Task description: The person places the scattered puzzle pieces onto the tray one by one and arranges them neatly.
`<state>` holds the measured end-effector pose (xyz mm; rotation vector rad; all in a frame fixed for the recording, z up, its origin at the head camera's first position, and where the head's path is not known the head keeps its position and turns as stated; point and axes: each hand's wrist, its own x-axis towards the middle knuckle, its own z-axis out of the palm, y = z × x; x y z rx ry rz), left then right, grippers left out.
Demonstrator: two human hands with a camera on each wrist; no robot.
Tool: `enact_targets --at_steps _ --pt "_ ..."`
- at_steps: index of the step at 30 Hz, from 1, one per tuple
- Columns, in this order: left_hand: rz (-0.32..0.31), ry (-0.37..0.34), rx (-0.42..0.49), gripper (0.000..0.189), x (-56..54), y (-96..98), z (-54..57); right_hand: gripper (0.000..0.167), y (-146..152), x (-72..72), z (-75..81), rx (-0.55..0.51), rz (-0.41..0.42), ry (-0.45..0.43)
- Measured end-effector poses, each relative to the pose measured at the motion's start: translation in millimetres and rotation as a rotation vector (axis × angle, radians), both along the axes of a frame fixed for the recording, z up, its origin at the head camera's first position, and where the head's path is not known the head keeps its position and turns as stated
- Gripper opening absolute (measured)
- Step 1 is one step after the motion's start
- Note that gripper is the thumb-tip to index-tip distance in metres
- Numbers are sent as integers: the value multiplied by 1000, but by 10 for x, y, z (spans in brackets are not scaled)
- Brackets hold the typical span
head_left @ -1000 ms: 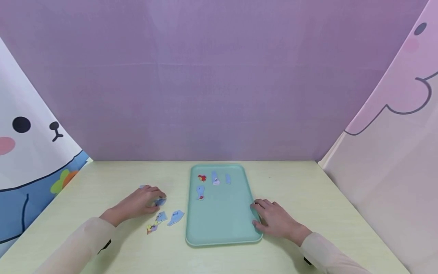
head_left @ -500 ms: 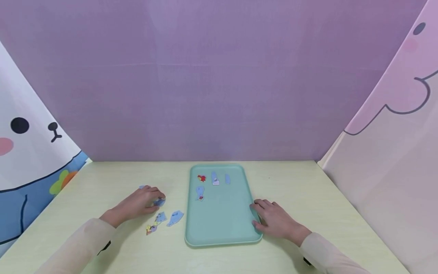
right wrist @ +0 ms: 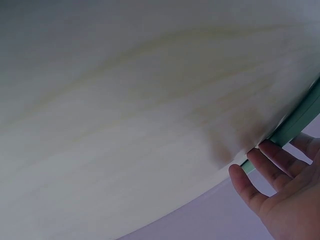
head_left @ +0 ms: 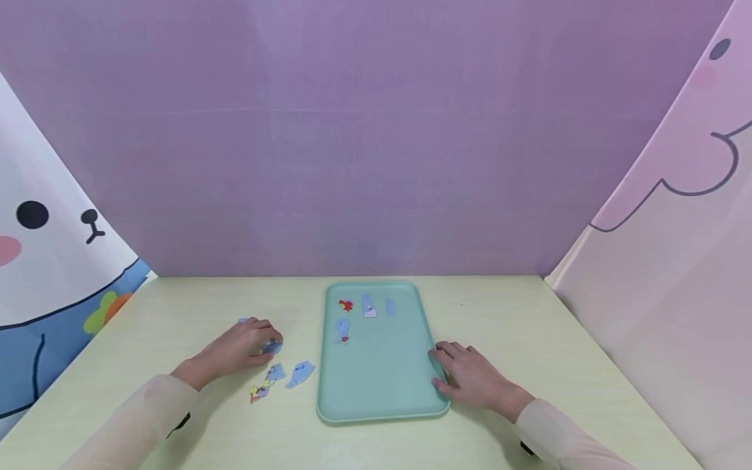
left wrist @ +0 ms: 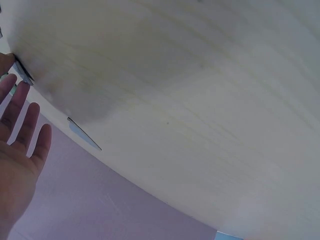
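Observation:
My left hand [head_left: 241, 346] pinches a blue puzzle piece [head_left: 272, 346] between thumb and fingers, low over the table left of the tray. The left wrist view shows this puzzle piece [left wrist: 22, 72] edge-on at the fingertips. Another light blue piece [head_left: 243, 320] lies partly hidden behind that hand. Nearer to me are a blue piece [head_left: 301, 374] and, left of it, a blue one [head_left: 275, 373] beside a multicoloured one [head_left: 258, 393]. My right hand [head_left: 472, 378] rests at the right rim of the green tray [head_left: 384, 385], fingers relaxed; its fingertips touch the rim in the right wrist view.
Several pieces lie inside the tray's far part: a red one [head_left: 346, 305], a blue and white one [head_left: 369, 307], a narrow blue one [head_left: 390, 307] and a blue one with red [head_left: 343, 331]. A purple backdrop [head_left: 352, 163] borders the pale table [head_left: 499, 313] at the back.

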<state>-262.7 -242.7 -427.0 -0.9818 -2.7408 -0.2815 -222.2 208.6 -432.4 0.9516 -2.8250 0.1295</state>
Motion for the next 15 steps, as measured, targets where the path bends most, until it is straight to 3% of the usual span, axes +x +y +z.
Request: enact_targets --at_steps 15 --pt "-1 65 10 22 -6 7 -20 47 4 4 -7 -7 1 17"
